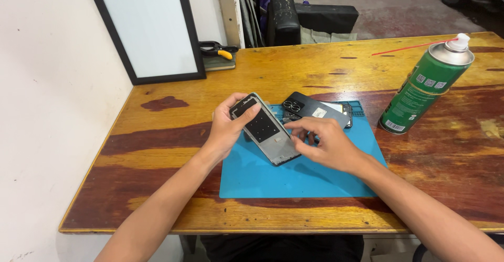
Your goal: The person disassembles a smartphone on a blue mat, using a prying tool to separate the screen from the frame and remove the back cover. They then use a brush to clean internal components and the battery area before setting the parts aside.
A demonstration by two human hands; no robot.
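The left hand [227, 128] grips the upper end of a stripped phone mid-frame [265, 128] and holds it tilted just above the blue repair mat [273, 178], while the right hand [326, 145] pinches the frame's lower right edge with its fingertips [296, 136]. The work appears to be at the disassembly or inspection stage, with the black back cover [312, 107] lying on the mat just behind the hands. The next move calls for a steady left-hand hold and fine fingertip control along the frame edge; the green spray can [425, 86] stands well apart to the right.
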